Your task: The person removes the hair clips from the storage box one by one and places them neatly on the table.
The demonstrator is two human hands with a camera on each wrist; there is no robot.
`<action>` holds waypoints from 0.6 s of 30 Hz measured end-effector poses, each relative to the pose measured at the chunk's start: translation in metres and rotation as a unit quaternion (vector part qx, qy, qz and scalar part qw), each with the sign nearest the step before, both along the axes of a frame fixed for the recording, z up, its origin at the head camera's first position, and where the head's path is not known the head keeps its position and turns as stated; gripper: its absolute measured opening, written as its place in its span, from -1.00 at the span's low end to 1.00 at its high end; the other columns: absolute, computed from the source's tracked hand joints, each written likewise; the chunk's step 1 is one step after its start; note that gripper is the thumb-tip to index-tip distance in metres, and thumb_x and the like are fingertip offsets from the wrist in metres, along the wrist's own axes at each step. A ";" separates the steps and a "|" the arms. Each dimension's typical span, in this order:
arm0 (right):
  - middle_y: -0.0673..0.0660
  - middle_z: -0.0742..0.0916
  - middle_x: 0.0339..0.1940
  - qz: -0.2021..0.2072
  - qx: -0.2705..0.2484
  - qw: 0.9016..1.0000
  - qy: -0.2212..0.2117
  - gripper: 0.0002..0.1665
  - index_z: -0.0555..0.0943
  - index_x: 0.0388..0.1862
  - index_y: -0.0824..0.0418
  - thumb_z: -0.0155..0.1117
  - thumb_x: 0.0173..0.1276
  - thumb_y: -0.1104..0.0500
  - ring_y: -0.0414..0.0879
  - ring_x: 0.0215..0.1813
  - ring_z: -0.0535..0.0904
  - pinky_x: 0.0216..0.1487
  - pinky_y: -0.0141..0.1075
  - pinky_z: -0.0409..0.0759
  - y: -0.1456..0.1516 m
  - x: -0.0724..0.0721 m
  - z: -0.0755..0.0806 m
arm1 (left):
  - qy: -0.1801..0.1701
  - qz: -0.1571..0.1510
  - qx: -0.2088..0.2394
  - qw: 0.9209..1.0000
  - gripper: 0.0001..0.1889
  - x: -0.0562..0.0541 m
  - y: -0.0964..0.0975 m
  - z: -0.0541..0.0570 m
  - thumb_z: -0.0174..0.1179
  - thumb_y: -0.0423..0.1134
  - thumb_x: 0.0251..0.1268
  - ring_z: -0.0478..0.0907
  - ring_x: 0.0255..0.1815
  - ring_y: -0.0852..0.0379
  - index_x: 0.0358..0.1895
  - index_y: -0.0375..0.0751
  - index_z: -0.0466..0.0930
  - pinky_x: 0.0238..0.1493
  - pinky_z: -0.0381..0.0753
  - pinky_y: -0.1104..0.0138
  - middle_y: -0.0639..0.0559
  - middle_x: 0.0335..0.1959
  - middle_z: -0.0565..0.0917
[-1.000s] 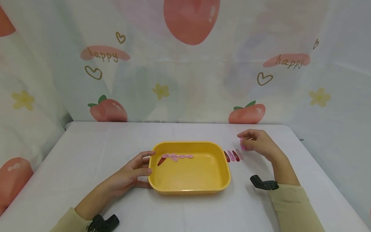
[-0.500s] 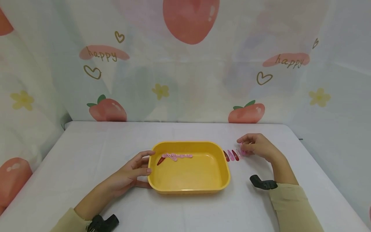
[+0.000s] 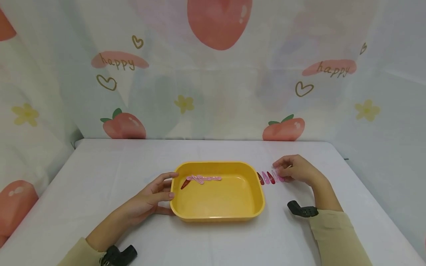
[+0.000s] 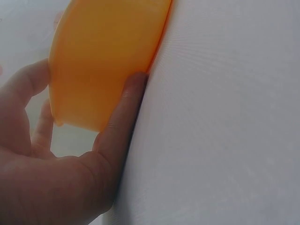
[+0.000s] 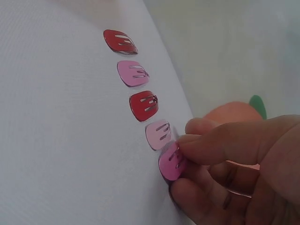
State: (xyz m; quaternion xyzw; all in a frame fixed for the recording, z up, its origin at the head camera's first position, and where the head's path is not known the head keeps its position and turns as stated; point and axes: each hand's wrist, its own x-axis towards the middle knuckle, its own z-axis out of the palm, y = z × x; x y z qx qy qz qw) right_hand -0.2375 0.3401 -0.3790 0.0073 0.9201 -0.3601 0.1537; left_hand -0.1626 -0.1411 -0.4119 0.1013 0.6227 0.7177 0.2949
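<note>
To the right of the yellow tray (image 3: 219,203), on the white bench (image 3: 213,244), my right grip (image 3: 300,170) is pinching a bright pink hair clip (image 5: 169,165), the last in a row beside four other clips (image 5: 137,108). My left grip (image 3: 149,201) holds the tray at its left side; more clips (image 3: 199,180) lie inside.

White tabletop (image 3: 213,242), pale fabric backdrop (image 3: 219,81) behind far edge. Backdrop print: peaches (image 3: 124,126), some with green leaves (image 3: 117,113), yellow flowers (image 3: 184,104), outlined hearts (image 3: 304,89), "happy" lettering (image 3: 118,61) (shows twice, left and right, over pink smears (image 3: 329,68)).
</note>
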 end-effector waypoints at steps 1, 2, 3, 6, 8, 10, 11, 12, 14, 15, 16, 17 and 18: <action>0.17 0.62 -0.25 0.000 0.002 1.000 0.000 -0.63 0.64 0.11 0.28 0.34 0.34 0.23 -0.02 -0.31 0.56 -0.22 -0.31 0.70 0.000 0.000 0.000 | -0.001 0.001 0.000 1.000 -0.36 0.000 0.000 0.000 0.12 -0.33 0.46 0.49 0.23 -0.17 0.51 -0.03 0.09 0.03 0.65 -0.14 -0.32 0.50 0.09; 0.17 0.61 -0.26 0.000 0.003 1.000 0.001 -0.63 0.64 0.11 0.28 0.34 0.34 0.24 -0.01 -0.31 0.56 -0.23 -0.32 0.70 0.000 0.000 0.000 | -0.001 0.001 0.000 1.000 -0.36 0.000 0.000 0.000 0.12 -0.33 0.46 0.49 0.23 -0.17 0.51 -0.02 0.09 0.03 0.65 -0.14 -0.32 0.49 0.10; 0.17 0.61 -0.26 0.001 0.005 1.000 0.001 -0.63 0.63 0.11 0.28 0.34 0.33 0.25 -0.01 -0.31 0.56 -0.23 -0.32 0.70 -0.001 0.000 0.001 | -0.001 0.001 0.000 1.000 -0.36 0.000 0.000 0.000 0.12 -0.33 0.46 0.49 0.23 -0.17 0.51 -0.02 0.09 0.03 0.65 -0.14 -0.32 0.50 0.09; 0.18 0.60 -0.27 0.003 0.008 1.000 0.004 -0.63 0.63 0.11 0.28 0.34 0.33 0.25 -0.01 -0.31 0.55 -0.24 -0.31 0.69 -0.002 0.001 0.002 | -0.001 0.000 0.002 1.000 -0.36 0.000 0.000 -0.001 0.11 -0.34 0.46 0.49 0.23 -0.17 0.51 -0.03 0.08 0.03 0.65 -0.14 -0.32 0.50 0.09; 0.18 0.61 -0.26 0.004 0.011 1.000 0.006 -0.62 0.62 0.12 0.28 0.33 0.34 0.24 -0.01 -0.31 0.56 -0.22 -0.31 0.70 -0.003 0.001 0.004 | 0.001 -0.001 0.002 1.000 -0.36 -0.001 0.000 -0.001 0.11 -0.34 0.46 0.49 0.23 -0.16 0.51 -0.04 0.08 0.03 0.65 -0.14 -0.32 0.50 0.09; 0.18 0.62 -0.24 0.008 0.013 1.000 0.011 -0.62 0.61 0.14 0.28 0.31 0.35 0.23 -0.01 -0.30 0.57 -0.21 -0.29 0.70 -0.003 0.002 0.006 | 0.001 -0.003 0.002 1.000 -0.36 -0.001 -0.001 -0.001 0.10 -0.34 0.46 0.49 0.23 -0.16 0.51 -0.04 0.07 0.03 0.65 -0.14 -0.31 0.50 0.08; 0.18 0.63 -0.23 0.012 0.012 1.000 0.017 -0.62 0.61 0.14 0.28 0.29 0.36 0.23 0.00 -0.29 0.57 -0.19 -0.27 0.71 -0.004 0.002 0.007 | 0.002 -0.003 0.002 1.000 -0.36 -0.001 -0.001 -0.001 0.10 -0.34 0.46 0.49 0.23 -0.16 0.51 -0.04 0.07 0.03 0.65 -0.14 -0.31 0.50 0.09; 0.19 0.63 -0.22 0.017 0.010 1.000 0.023 -0.62 0.61 0.15 0.29 0.28 0.37 0.24 0.00 -0.28 0.58 -0.18 -0.25 0.72 -0.004 0.003 0.009 | 0.003 -0.003 0.001 1.000 -0.36 -0.001 0.000 -0.001 0.10 -0.34 0.46 0.49 0.23 -0.16 0.51 -0.04 0.07 0.03 0.65 -0.14 -0.31 0.50 0.09; 0.19 0.64 -0.20 0.027 0.002 0.999 0.035 -0.61 0.60 0.16 0.29 0.25 0.38 0.23 0.02 -0.25 0.59 -0.15 -0.22 0.73 -0.005 0.004 0.012 | 0.002 -0.002 -0.001 1.000 -0.36 -0.001 0.000 -0.001 0.11 -0.33 0.46 0.49 0.23 -0.16 0.51 -0.04 0.08 0.03 0.65 -0.13 -0.31 0.50 0.09; 0.20 0.65 -0.19 0.032 -0.003 0.999 0.041 -0.61 0.60 0.17 0.30 0.23 0.39 0.23 0.03 -0.24 0.60 -0.14 -0.20 0.73 -0.007 0.004 0.014 | 0.002 -0.002 -0.002 1.000 -0.36 -0.001 0.000 -0.001 0.11 -0.33 0.46 0.49 0.23 -0.16 0.51 -0.03 0.08 0.03 0.65 -0.13 -0.31 0.50 0.09; 0.21 0.66 -0.18 0.036 -0.009 0.998 0.049 -0.61 0.59 0.17 0.30 0.22 0.39 0.23 0.05 -0.23 0.61 -0.13 -0.19 0.74 -0.009 0.005 0.017 | 0.002 -0.001 -0.002 1.000 -0.36 -0.001 0.000 -0.001 0.11 -0.33 0.46 0.49 0.23 -0.16 0.51 -0.03 0.08 0.03 0.65 -0.13 -0.31 0.50 0.09; 0.23 0.66 -0.17 0.039 -0.017 0.997 0.057 -0.60 0.58 0.18 0.31 0.22 0.40 0.22 0.07 -0.22 0.61 -0.12 -0.18 0.74 -0.011 0.006 0.020 | 0.002 -0.001 -0.003 1.000 -0.36 -0.001 0.000 -0.001 0.11 -0.33 0.46 0.49 0.23 -0.16 0.51 -0.03 0.08 0.03 0.65 -0.13 -0.31 0.50 0.09; 0.25 0.67 -0.15 0.041 -0.026 0.997 0.063 -0.60 0.58 0.19 0.31 0.23 0.42 0.20 0.08 -0.20 0.62 -0.12 -0.18 0.74 -0.014 0.007 0.023 | 0.002 0.000 -0.003 1.000 -0.36 -0.001 0.000 -0.001 0.12 -0.33 0.46 0.49 0.23 -0.16 0.51 -0.02 0.09 0.03 0.65 -0.13 -0.31 0.50 0.09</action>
